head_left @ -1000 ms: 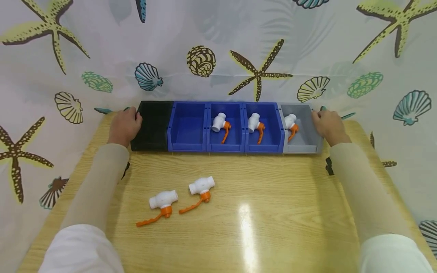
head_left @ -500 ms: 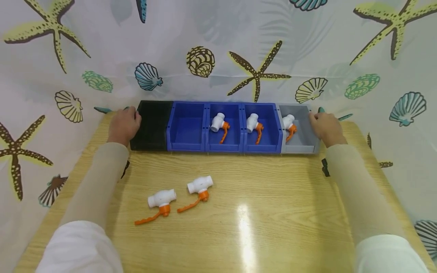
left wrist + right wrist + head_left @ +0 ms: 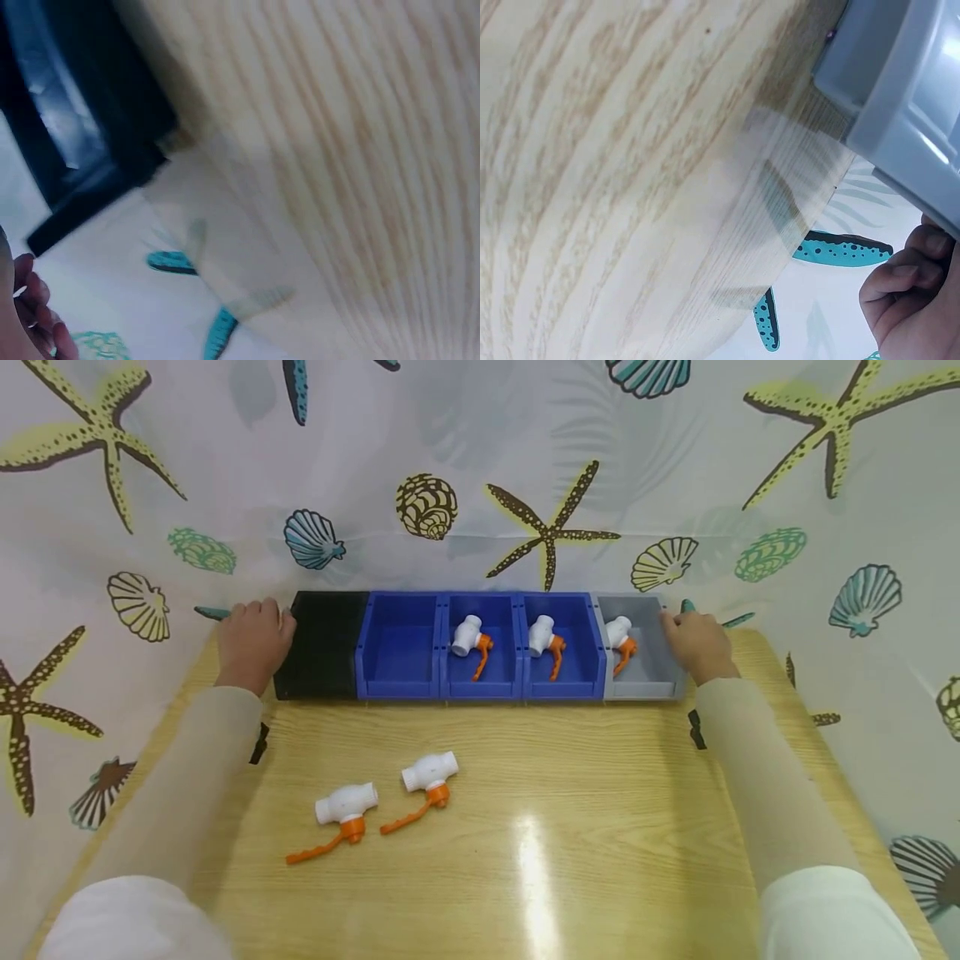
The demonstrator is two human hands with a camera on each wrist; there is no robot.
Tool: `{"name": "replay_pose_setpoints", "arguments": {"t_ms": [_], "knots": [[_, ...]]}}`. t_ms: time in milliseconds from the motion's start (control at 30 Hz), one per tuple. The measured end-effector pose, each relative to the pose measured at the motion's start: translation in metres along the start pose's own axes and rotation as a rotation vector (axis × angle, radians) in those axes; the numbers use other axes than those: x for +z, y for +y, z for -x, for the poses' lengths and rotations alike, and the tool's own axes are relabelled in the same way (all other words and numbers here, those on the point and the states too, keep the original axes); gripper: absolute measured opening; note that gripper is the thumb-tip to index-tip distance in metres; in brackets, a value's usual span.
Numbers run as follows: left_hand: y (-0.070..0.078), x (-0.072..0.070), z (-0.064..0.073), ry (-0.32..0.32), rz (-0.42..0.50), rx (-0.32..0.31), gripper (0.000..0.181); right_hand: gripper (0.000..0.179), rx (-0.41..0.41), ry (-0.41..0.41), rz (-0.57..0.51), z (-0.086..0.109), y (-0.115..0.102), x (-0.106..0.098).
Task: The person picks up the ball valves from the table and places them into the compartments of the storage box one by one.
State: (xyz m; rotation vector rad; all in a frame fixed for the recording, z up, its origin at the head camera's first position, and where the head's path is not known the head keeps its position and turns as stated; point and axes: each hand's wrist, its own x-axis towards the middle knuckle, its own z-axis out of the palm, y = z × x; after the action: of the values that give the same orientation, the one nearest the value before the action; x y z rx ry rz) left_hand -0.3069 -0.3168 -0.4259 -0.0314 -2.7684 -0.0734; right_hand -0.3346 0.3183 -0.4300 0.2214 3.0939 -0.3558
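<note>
Along the back of the table a row of joined bins holds several valves. My left hand is beside the outer wall of the black bin, its fingers loosely curled near the rim in the left wrist view; contact is not plain. At the other end my right hand holds the side wall of the grey bin, its fingers curled outside and the thumb hidden in the right wrist view. White ball valves with orange handles lie in the grey bin and two blue bins. The leftmost blue bin shows no valve.
Two more ball valves lie on the wooden table, one at left and another nearer the middle. A white curtain printed with shells and starfish hangs right behind the bins.
The head view has shifted, moving the scene slightly left. Relative to the black bin my left hand has moved a little outward. My right hand stays at the grey bin; the valves keep their places.
</note>
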Motion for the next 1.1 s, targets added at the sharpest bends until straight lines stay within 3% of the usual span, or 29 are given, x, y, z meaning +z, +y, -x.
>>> {"name": "replay_pose_setpoints", "arguments": {"t_ms": [167, 267, 400, 533, 667, 900, 1100], "knots": [[0.011, -0.015, 0.022, 0.082, 0.095, 0.127, 0.033, 0.074, -0.004, -0.004, -0.018, 0.001, -0.001, 0.002], [0.023, -0.027, 0.041, 0.044, 0.163, 0.184, 0.027, 0.070, -0.014, 0.012, -0.036, 0.000, -0.001, 0.002], [0.046, -0.037, 0.073, -0.021, 0.182, 0.274, 0.023, 0.063, -0.018, 0.040, -0.042, -0.001, -0.001, 0.002], [0.073, -0.041, 0.112, -0.058, 0.177, 0.426, 0.019, 0.065, -0.012, 0.029, -0.046, -0.002, -0.002, 0.002], [0.102, -0.047, 0.147, -0.075, 0.233, 0.546, 0.017, 0.065, 0.008, 0.028, -0.045, -0.001, -0.002, 0.002], [0.140, -0.053, 0.189, -0.163, 0.296, 0.582, 0.015, 0.066, 0.009, 0.025, -0.046, -0.002, -0.003, 0.005], [0.156, -0.047, 0.207, -0.247, 0.287, 0.574, 0.020, 0.066, 0.024, 0.031, -0.068, 0.001, 0.001, 0.006]]}}
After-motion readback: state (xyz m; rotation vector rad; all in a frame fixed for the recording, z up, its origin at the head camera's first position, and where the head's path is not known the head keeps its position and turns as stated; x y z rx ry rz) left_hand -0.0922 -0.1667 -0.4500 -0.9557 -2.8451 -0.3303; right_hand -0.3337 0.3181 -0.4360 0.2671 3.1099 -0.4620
